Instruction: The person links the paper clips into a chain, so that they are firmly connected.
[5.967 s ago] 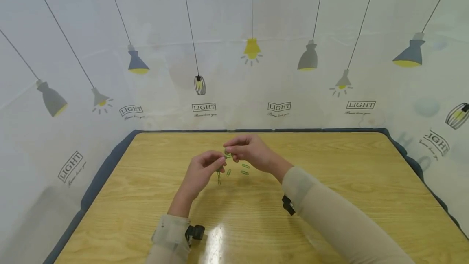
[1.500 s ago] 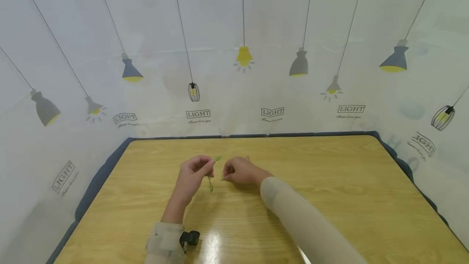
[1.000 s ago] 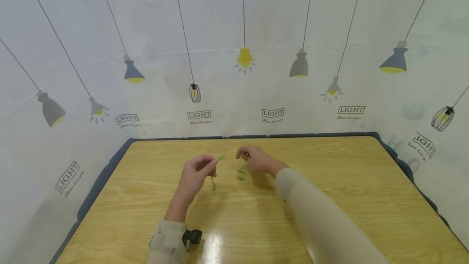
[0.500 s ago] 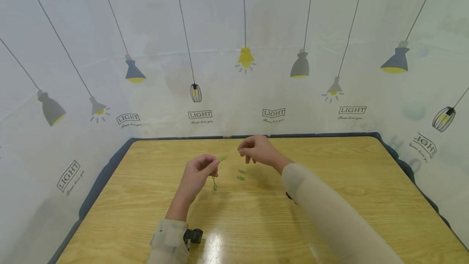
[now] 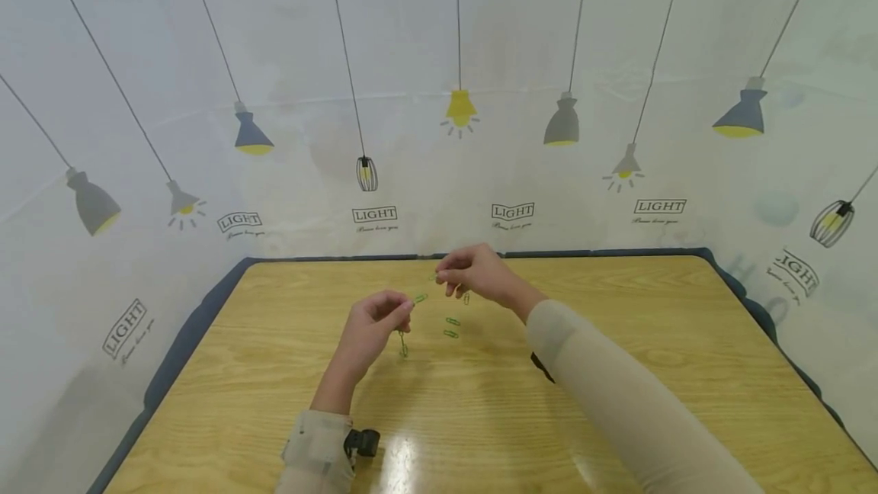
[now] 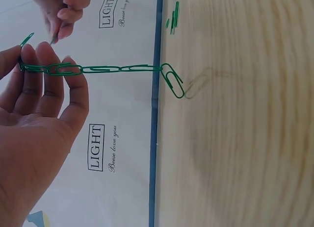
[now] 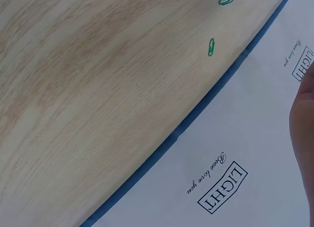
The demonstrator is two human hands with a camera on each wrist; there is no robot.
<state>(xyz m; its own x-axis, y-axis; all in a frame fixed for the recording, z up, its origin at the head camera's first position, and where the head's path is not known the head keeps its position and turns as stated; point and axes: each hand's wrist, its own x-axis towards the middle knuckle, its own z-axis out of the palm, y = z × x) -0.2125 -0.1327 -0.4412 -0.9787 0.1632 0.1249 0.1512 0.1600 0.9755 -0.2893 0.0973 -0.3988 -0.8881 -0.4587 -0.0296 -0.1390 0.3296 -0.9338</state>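
My left hand (image 5: 373,322) pinches a chain of linked green paper clips (image 6: 100,69) between thumb and fingers. In the left wrist view the chain runs across the fingers, and its end clip dangles tilted over the table. One more clip (image 5: 421,298) sticks out above the left thumb. Up and to the right, my right hand (image 5: 480,274) holds a small green paper clip (image 5: 434,277) at its fingertips, apart from the left hand. In the right wrist view only an edge of the right hand (image 7: 303,129) shows, its fingertips out of frame.
On the wooden table (image 5: 617,357) lie loose green paper clips: two side by side, the farther one (image 5: 453,322) and the nearer one (image 5: 450,335), plus another (image 5: 466,299) below the right hand. A printed wall covering (image 5: 439,197) stands behind the table's blue edge.
Six seconds ago both hands met at the clips. Later the right hand reached to the table, picked up a clip and rose. The left hand has stayed nearly still with the chain.
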